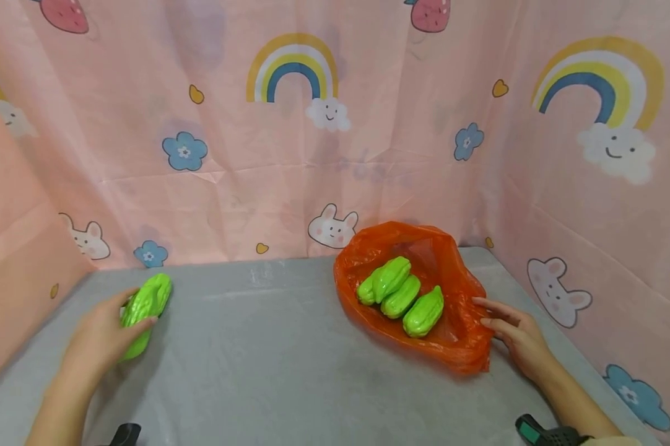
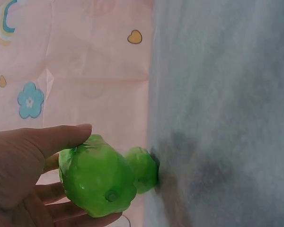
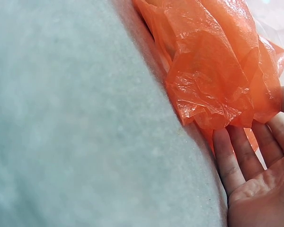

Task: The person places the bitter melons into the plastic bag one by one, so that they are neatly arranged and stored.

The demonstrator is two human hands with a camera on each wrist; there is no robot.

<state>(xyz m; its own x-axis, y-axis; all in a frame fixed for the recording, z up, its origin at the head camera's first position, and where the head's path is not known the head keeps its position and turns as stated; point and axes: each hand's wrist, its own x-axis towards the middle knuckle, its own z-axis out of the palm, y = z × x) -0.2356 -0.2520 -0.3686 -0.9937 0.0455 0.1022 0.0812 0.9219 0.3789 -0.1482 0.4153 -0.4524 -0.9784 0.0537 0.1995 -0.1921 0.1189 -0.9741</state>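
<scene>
My left hand (image 1: 103, 328) grips a bright green, ribbed gourd (image 1: 145, 303) at the left side of the table, thumb on one side and fingers round the other. In the left wrist view the held gourd (image 2: 99, 182) shows its rounded end toward the camera, and a second green gourd (image 2: 142, 170) lies behind it. On the right, an orange plastic bag (image 1: 463, 310) stands wide open with several like gourds (image 1: 424, 313) inside. My right hand (image 1: 519, 337) touches the bag's right side with fingers fairly straight; its fingertips (image 3: 222, 139) meet the crumpled plastic in the right wrist view.
The grey-covered table (image 1: 246, 365) spans the space between the hands. Pink printed cloth (image 1: 229, 204) hangs along the back and both sides, close to the table's edges. Dark straps (image 1: 547, 432) show near the wrists.
</scene>
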